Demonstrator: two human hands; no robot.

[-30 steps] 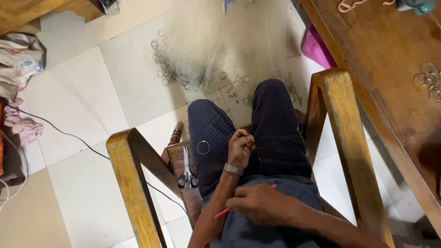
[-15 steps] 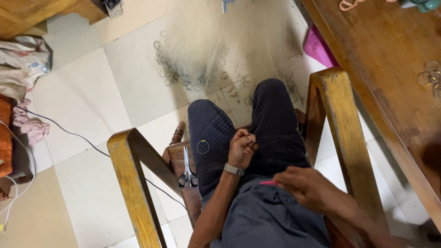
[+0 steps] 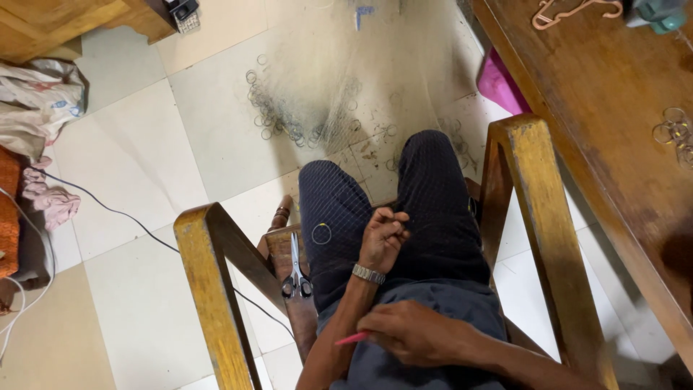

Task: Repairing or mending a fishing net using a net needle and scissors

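Observation:
I sit in a wooden armchair [image 3: 206, 289] with dark checked trousers over my knees. My left hand [image 3: 385, 237], with a metal watch on the wrist, is closed and pinches a fine net [image 3: 339, 94] that runs from my lap out over the floor. My right hand [image 3: 415, 334] lies low on my lap and holds a thin pink needle-like tool [image 3: 351, 338] whose tip points left. A small metal ring [image 3: 321, 233] rests on my left thigh. Scissors [image 3: 297, 271] lie on the chair seat beside my left leg.
A wooden table [image 3: 613, 130] runs along the right with metal rings [image 3: 675, 133] on it. Several rings edge the net on the tiled floor. A cable [image 3: 137, 224] crosses the floor at left, near cloth bundles [image 3: 40, 108]. A pink object [image 3: 502, 85] sits under the table.
My right hand swung out to the right with the pink tool half a second ago and has come back to my lap. My left hand stayed closed on the net.

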